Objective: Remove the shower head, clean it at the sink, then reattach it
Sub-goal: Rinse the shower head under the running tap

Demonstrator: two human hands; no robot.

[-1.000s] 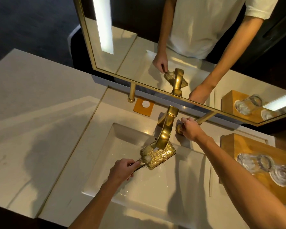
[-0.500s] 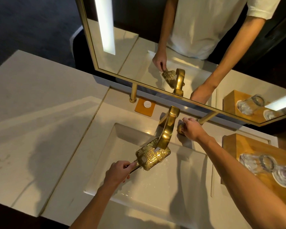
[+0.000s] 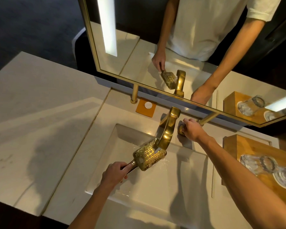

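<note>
room: dim bathroom, gold-framed mirror [image 3: 185,96] with lit strip over pale stone counter [image 3: 40,129]
sink [image 3: 155,187]: droplets on the basin, wooden tray [image 3: 248,146] with glassware to the right
faucet [image 3: 168,131]: stream running onto the head
shower head [image 3: 149,155]: off its mount, over the basin under the spout — face has tilted and shifted left from a second ago, so rinse is mid-way, reattach pending
left hand [image 3: 113,175]: curled round the handle
right hand [image 3: 192,129]: stays gripping the tap knob [image 3: 181,129]
</note>
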